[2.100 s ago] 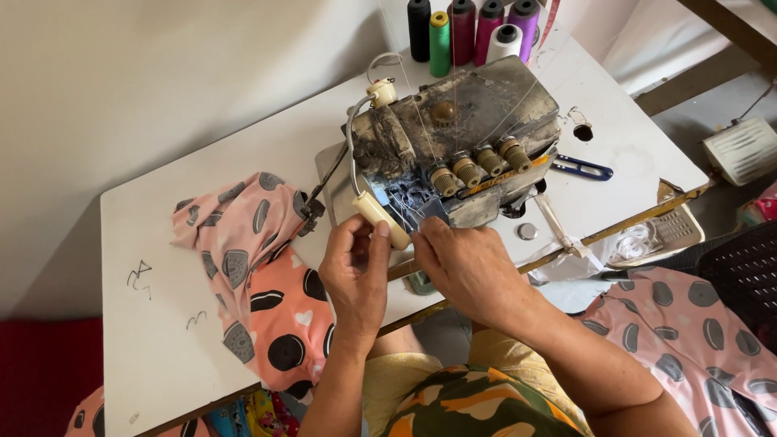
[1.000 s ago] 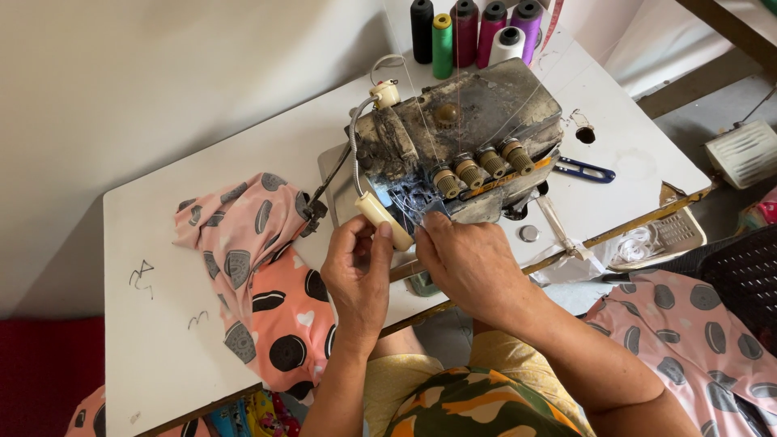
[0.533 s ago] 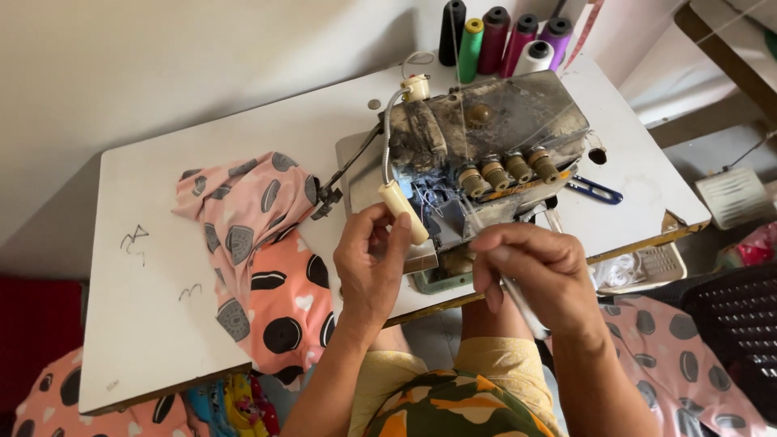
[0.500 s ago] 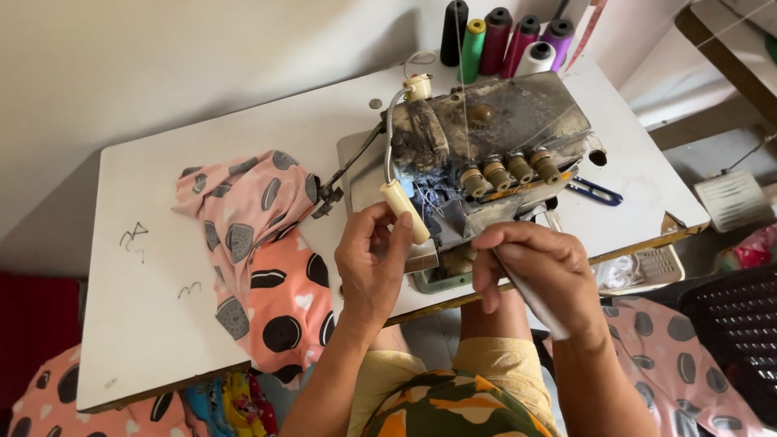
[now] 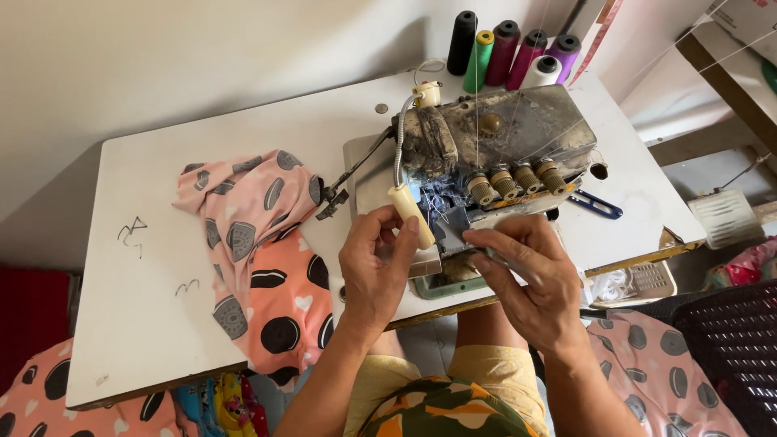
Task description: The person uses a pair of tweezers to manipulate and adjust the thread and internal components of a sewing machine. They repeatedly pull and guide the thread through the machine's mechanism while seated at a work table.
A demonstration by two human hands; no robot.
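Observation:
A worn grey overlock sewing machine (image 5: 502,137) stands on a white table (image 5: 154,332). My left hand (image 5: 374,267) is raised at the machine's front, its fingertips next to the cream tube lamp (image 5: 405,212) and the tangle of blue threads (image 5: 437,202). Whether it pinches a thread is too small to tell. My right hand (image 5: 526,271) is beside it, shut on a thin metal tool (image 5: 495,257) like tweezers, pointed at the machine's looper area.
Several thread cones (image 5: 510,53) stand behind the machine. Pink and orange dotted fabric (image 5: 259,243) lies left of it. Blue-handled snips (image 5: 597,205) rest at the right. A small tray (image 5: 639,283) hangs under the table edge, with a black basket (image 5: 728,348) beyond.
My right hand, which had dropped back below the table edge with the thin tool, has come up to the machine's front again. The left hand stayed by the lamp.

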